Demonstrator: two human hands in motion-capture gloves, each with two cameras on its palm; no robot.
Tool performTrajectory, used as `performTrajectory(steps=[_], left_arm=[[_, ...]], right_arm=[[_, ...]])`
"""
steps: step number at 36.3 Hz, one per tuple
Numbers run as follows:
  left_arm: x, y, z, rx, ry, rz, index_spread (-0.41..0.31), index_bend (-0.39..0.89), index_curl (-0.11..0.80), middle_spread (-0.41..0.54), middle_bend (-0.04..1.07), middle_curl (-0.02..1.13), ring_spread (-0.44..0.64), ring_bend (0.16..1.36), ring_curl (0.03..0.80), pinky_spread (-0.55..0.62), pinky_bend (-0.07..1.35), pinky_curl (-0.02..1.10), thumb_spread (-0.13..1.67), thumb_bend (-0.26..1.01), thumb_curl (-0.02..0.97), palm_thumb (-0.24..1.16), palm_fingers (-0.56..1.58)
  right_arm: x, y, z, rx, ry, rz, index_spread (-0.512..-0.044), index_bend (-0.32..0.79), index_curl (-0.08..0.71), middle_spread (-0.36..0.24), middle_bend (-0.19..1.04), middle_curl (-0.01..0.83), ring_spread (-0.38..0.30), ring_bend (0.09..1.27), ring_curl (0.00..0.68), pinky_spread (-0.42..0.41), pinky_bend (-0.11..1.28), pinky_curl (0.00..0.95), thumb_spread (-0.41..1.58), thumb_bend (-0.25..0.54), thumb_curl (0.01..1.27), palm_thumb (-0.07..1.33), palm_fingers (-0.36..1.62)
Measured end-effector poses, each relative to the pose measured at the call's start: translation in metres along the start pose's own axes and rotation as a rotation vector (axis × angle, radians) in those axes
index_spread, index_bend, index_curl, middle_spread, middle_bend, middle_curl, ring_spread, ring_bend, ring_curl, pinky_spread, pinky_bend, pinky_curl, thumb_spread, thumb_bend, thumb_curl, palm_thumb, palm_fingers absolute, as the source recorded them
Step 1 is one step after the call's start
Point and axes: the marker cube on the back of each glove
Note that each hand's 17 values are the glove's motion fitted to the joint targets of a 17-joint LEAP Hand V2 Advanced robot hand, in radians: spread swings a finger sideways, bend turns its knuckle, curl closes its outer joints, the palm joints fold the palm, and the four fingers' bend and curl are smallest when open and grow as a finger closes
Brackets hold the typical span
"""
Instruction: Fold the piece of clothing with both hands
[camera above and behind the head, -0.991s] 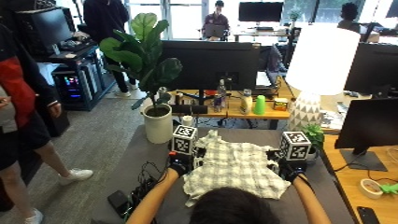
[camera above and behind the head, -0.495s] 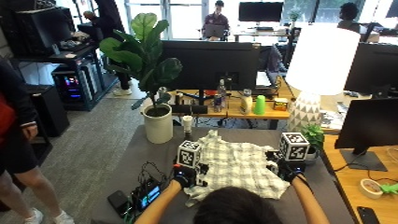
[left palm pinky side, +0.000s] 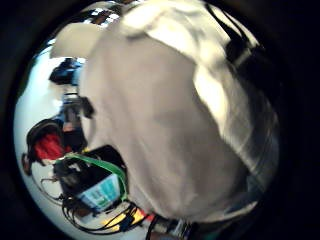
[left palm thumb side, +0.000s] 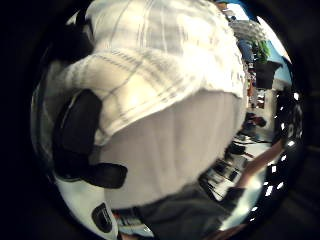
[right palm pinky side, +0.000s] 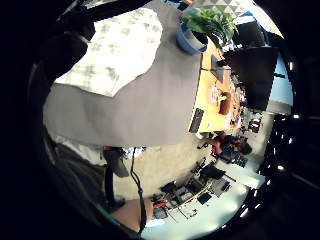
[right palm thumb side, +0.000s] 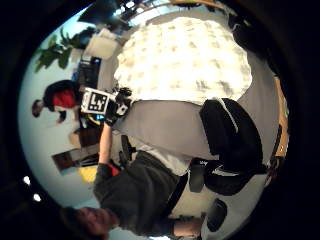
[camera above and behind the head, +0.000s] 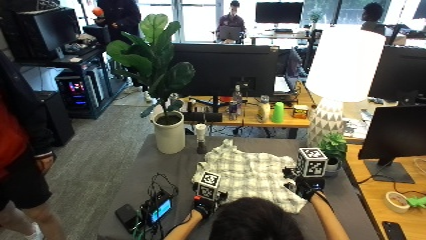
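a white and grey checked cotton shirt (camera above and behind the head: 249, 172) lies spread on the grey desk (camera above and behind the head: 166, 175), both gloved hands pinching its near corners, left (camera above and behind the head: 202, 204), right (camera above and behind the head: 307, 187); ideally they lift evenly, keeping the fold square.

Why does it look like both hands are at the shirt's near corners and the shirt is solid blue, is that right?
Not quite: the shirt is white with a grey check, not solid blue, as the outside view shows. The left hand and right hand are at its near corners.
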Motion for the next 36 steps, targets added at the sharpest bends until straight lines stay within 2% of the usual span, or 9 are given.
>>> performTrajectory(steps=[2,5,9,16,21,25,28,32,36], left_arm=[[-0.001,-0.005,-0.004,0.05,-0.027,-0.013,-0.141,0.47,0.3,-0.025,0.27,0.25,0.03,0.59,0.261,0.04,0.49,0.29,1.12,0.1,0.23,0.3,0.72],[-0.004,-0.024,-0.007,0.104,-0.025,-0.026,-0.178,0.44,0.317,-0.102,0.29,0.28,-0.09,0.57,0.268,-0.09,0.47,0.3,1.19,0.12,0.23,0.34,0.87],[-0.012,-0.041,-0.032,0.182,-0.024,-0.045,-0.204,0.29,0.306,-0.202,0.44,0.35,-0.22,0.58,0.298,-0.2,0.42,0.31,1.29,0.13,0.22,0.36,1.07],[-0.016,-0.051,-0.077,0.227,-0.055,-0.054,-0.228,0.16,0.322,-0.279,0.53,0.43,-0.31,0.57,0.348,-0.29,0.37,0.34,1.41,0.14,0.195,0.36,1.15],[-0.018,-0.064,-0.083,0.224,-0.074,-0.049,-0.229,0.12,0.318,-0.306,0.54,0.46,-0.34,0.57,0.367,-0.33,0.39,0.36,1.47,0.14,0.177,0.34,1.17],[-0.016,-0.068,-0.081,0.208,-0.072,-0.034,-0.227,0.1,0.312,-0.321,0.55,0.48,-0.35,0.59,0.384,-0.35,0.41,0.37,1.52,0.14,0.164,0.33,1.17],[-0.014,-0.066,-0.08,0.199,-0.079,-0.023,-0.218,0.09,0.302,-0.328,0.57,0.49,-0.35,0.6,0.397,-0.36,0.43,0.39,1.55,0.15,0.157,0.33,1.16],[-0.013,-0.06,-0.08,0.178,-0.084,-0.004,-0.209,0.09,0.292,-0.328,0.57,0.51,-0.35,0.62,0.411,-0.36,0.44,0.4,1.6,0.17,0.151,0.33,1.15],[-0.015,-0.052,-0.079,0.138,-0.103,0.037,-0.206,0.11,0.292,-0.331,0.56,0.52,-0.35,0.63,0.423,-0.36,0.44,0.41,1.62,0.19,0.162,0.36,1.14]], right_arm=[[-0.002,-0.002,0.004,-0.007,-0.004,-0.009,-0.27,0.13,0.256,-0.013,0.21,0.351,-0.011,0.42,0.326,0.136,0.36,0.316,1.28,0.251,0.2,0.66,0.63],[-0.005,-0.005,0.011,-0.025,-0.004,-0.024,-0.271,0.13,0.258,-0.013,0.22,0.358,-0.012,0.42,0.33,0.136,0.35,0.32,1.29,0.241,0.21,0.67,0.63],[-0.007,-0.015,0.028,-0.044,0.007,-0.032,-0.27,0.13,0.262,-0.013,0.22,0.368,-0.012,0.41,0.334,0.136,0.34,0.324,1.29,0.226,0.21,0.67,0.64],[-0.015,-0.042,0.076,-0.103,0.004,-0.041,-0.261,0.09,0.253,-0.017,0.21,0.38,-0.015,0.42,0.345,0.144,0.36,0.339,1.24,0.175,0.23,0.68,0.64],[-0.022,-0.063,0.119,-0.154,0.017,-0.011,-0.257,0.09,0.241,-0.025,0.19,0.382,-0.018,0.42,0.352,0.142,0.42,0.356,1.19,0.152,0.26,0.72,0.65],[-0.04,-0.043,0.118,-0.199,-0.016,0.036,-0.261,0.11,0.241,-0.054,0.19,0.386,-0.061,0.44,0.359,0.094,0.46,0.362,1.13,0.171,0.31,0.82,0.72],[-0.051,-0.03,0.109,-0.17,-0.05,0.047,-0.26,0.12,0.249,-0.084,0.21,0.404,-0.108,0.47,0.372,0.029,0.46,0.368,1.07,0.19,0.35,0.9,0.81],[-0.055,-0.031,0.107,-0.135,-0.075,-0.002,-0.26,0.21,0.282,-0.117,0.26,0.432,-0.168,0.46,0.373,-0.103,0.44,0.361,0.81,0.16,0.42,0.97,1.09],[-0.044,-0.04,0.113,-0.126,-0.021,-0.008,-0.261,0.28,0.344,-0.133,0.33,0.472,-0.194,0.49,0.413,-0.172,0.43,0.391,0.66,0.138,0.47,1.01,1.26]])
